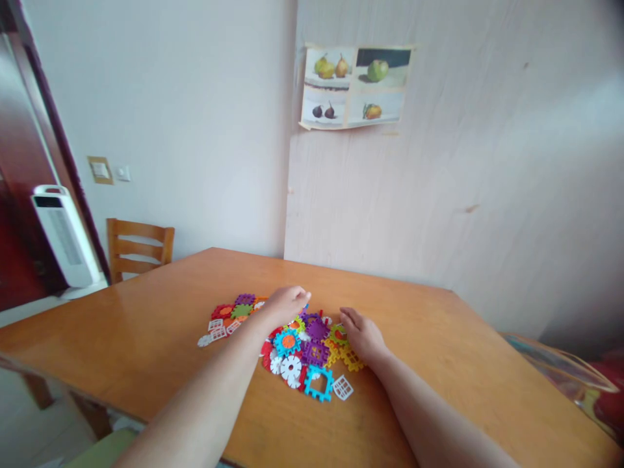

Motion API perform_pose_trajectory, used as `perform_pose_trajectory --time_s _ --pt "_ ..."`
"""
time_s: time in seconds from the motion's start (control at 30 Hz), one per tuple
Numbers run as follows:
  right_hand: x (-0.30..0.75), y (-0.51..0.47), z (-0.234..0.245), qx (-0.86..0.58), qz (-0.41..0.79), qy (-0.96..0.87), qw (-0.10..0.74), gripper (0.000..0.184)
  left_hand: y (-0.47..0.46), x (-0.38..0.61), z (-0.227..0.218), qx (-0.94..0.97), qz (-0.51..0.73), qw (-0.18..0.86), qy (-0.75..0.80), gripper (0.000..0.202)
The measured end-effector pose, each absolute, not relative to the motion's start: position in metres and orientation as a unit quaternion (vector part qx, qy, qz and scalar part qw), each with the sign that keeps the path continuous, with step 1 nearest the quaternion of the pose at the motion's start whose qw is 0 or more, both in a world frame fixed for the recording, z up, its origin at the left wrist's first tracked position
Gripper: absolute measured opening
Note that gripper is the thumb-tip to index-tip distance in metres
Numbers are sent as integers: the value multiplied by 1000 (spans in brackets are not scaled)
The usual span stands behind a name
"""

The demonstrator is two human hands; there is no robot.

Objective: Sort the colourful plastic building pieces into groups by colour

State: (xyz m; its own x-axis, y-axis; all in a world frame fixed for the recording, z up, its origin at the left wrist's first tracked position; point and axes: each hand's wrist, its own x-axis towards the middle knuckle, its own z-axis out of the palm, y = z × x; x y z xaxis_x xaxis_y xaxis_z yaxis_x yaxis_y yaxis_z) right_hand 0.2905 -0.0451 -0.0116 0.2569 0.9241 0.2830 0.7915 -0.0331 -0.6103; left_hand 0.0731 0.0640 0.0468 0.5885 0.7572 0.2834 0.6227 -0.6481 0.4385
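Note:
A pile of colourful plastic interlocking pieces (312,354) lies on the wooden table (439,364): purple, blue, yellow, red, orange, green and white shapes like gears and squares. My left hand (286,303) rests at the far side of the pile with its fingers curled down onto the pieces. My right hand (361,335) lies on the right side of the pile, fingers bent and pressed onto a green and yellow piece. What either hand grips is hidden under the fingers.
A smaller group of red, purple and white pieces (227,318) lies left of the pile. A wooden chair (139,247) stands at the table's far left, beside a white heater (63,234). A fruit poster (355,84) hangs on the wall.

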Motion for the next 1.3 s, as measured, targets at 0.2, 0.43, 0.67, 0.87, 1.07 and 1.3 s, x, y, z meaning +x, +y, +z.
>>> perform_pose_trajectory --time_s 0.2,0.43,0.67,0.87,1.07,1.3 --pt "276 -52 -7 -643 88 -697 306 41 39 98 23 937 193 59 286 43" --pt "267 -58 -5 -558 157 -732 359 45 40 85 24 952 158 33 259 28" --pt "274 -49 -14 -586 224 -628 462 37 44 79 27 943 172 98 266 19" --pt "293 -57 -1 -678 128 -602 403 21 50 76 33 925 216 115 290 20" --pt "299 -66 6 -700 161 -629 297 20 52 75 32 914 219 143 311 18" --pt "292 -69 5 -689 119 -666 261 30 49 76 36 908 219 144 326 20"
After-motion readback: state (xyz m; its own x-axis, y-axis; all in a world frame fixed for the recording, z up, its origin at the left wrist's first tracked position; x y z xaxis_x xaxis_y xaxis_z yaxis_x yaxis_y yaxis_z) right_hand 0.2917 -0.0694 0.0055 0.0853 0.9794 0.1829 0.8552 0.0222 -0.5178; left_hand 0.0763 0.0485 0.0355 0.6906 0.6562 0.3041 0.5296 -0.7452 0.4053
